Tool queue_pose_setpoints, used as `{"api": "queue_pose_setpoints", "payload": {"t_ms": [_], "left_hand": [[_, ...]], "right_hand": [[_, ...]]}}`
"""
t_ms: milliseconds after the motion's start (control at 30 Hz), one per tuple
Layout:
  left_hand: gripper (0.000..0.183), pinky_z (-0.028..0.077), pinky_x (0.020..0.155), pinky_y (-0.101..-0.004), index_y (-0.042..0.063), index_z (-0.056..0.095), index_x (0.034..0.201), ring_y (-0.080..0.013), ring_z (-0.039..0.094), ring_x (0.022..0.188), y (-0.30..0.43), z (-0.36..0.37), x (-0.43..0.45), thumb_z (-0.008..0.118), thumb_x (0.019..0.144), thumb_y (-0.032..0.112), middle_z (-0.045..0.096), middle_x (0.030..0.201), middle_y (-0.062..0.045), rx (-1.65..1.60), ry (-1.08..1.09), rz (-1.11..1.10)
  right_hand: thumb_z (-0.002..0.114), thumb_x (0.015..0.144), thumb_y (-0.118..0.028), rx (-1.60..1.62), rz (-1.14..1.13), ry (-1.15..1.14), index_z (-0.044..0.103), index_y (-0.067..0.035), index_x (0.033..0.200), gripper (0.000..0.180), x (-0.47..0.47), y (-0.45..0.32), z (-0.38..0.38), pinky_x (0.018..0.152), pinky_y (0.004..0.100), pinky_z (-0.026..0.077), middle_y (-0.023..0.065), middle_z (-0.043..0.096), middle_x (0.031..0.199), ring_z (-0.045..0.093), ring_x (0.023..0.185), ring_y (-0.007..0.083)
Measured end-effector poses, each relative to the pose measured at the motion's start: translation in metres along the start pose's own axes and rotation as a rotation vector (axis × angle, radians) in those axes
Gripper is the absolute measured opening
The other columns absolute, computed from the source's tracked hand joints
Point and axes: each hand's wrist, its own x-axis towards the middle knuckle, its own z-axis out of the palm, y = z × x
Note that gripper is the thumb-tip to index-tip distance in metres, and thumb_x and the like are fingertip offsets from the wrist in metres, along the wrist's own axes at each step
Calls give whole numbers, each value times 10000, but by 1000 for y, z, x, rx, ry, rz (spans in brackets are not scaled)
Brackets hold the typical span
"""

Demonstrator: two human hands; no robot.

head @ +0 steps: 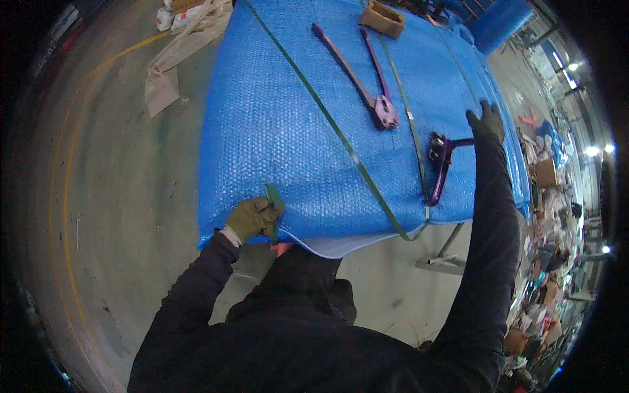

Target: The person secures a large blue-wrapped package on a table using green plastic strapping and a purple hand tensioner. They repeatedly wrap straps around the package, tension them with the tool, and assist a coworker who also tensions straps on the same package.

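Before me is a large load covered in blue bubble wrap [255, 123], its pale underside showing where the front edge lifts. My left hand [250, 217], in an olive glove, grips a piece of green strapping band [274, 197] at the front left edge. Gloved and with fingers spread, my right hand [487, 123] is at the right part of the wrap, beside a thin strap; firm contact cannot be made out. Close to that wrist lies a purple strapping tensioner [444, 157]. A long-handled strapping sealer [385, 112] rests farther left on the wrap.
One green strap [329, 120] crosses the load diagonally, another strap [410, 120] runs near the tools. A small open cardboard box [382, 19] sits at the far side. Brown wrapping sheet [164, 91] lies on the floor at left. Scattered waste and boxes [545, 172] line the right.
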Motion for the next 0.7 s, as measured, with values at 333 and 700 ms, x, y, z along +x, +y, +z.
{"api": "queue_pose_setpoints", "payload": {"t_ms": [333, 700], "left_hand": [[273, 521, 612, -315, 57, 715, 1135, -125, 625, 695, 20, 4, 2, 653, 1017, 294, 651, 810, -32, 46, 38, -122], [397, 512, 565, -292, 77, 696, 1068, -132, 650, 632, 24, -8, 14, 608, 1017, 460, 653, 733, -42, 724, 2, 533]], "right_hand": [[766, 907, -530, 440, 458, -1120, 688, -11, 959, 527, -79, 44, 47, 516, 428, 532, 162, 638, 687, 622, 498, 283], [759, 884, -335, 1085, 190, -981, 642, -119, 1248, 439, -116, 99, 141, 794, 464, 580, 108, 709, 1099, 692, 958, 304]]}}
